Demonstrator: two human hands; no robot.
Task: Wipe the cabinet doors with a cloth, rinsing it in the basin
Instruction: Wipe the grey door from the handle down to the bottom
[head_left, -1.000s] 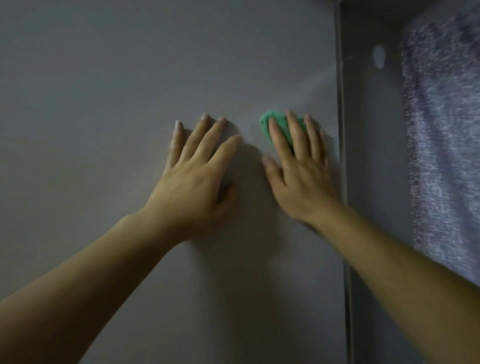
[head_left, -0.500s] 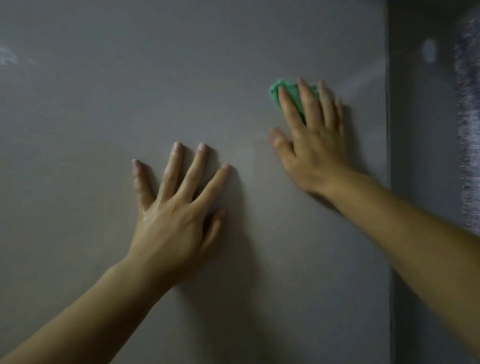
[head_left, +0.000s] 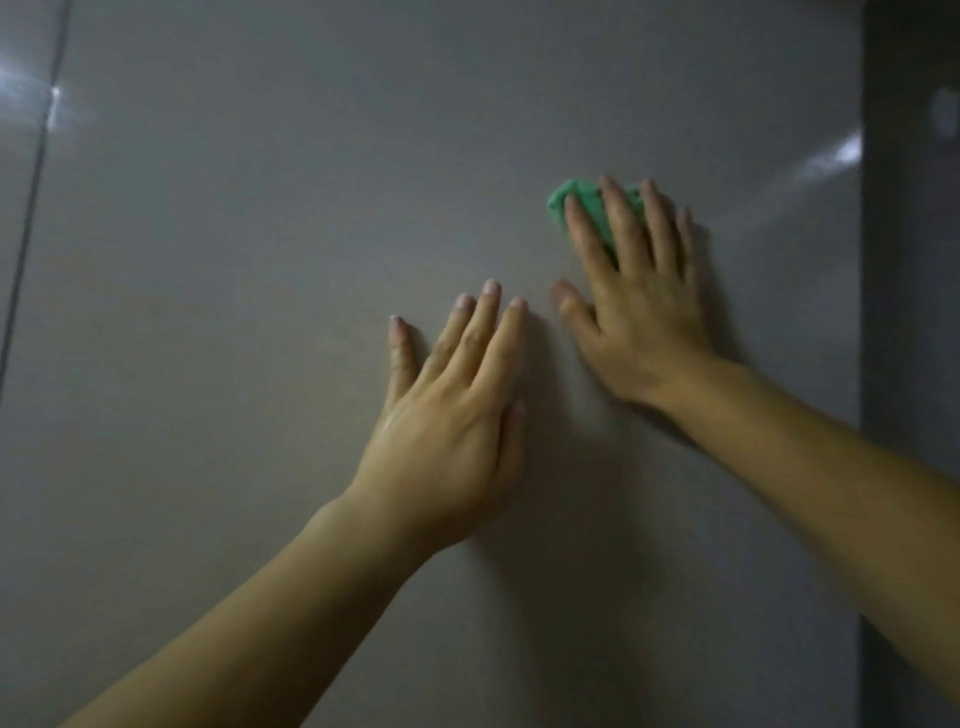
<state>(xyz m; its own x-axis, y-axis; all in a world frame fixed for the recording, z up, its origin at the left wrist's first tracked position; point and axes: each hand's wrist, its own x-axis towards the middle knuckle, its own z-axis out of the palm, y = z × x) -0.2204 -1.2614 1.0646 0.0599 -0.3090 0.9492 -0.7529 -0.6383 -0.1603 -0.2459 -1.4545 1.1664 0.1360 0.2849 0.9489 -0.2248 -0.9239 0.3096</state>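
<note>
The green cloth (head_left: 561, 205), small and bunched, shows at 11 o'clock of the right hand (head_left: 639, 317), whose straight fingers press it against the grey cabinet door (head_left: 311, 208). The left hand (head_left: 452, 415) lies flat and released at 7 o'clock, nearer the right than before.

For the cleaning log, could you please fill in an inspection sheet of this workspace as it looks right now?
Surface: grey glossy cabinet door, with light glare near its left and right edges.
Job's things: green cloth against the door, near its right edge; basin not in view.
Clutter: nothing seen.
Grippers: left hand flat on the door, holding nothing; right hand presses the cloth with straight fingers.
Cables: nothing seen.
Surroundings: dark panel right of the door; seam at left.
</note>
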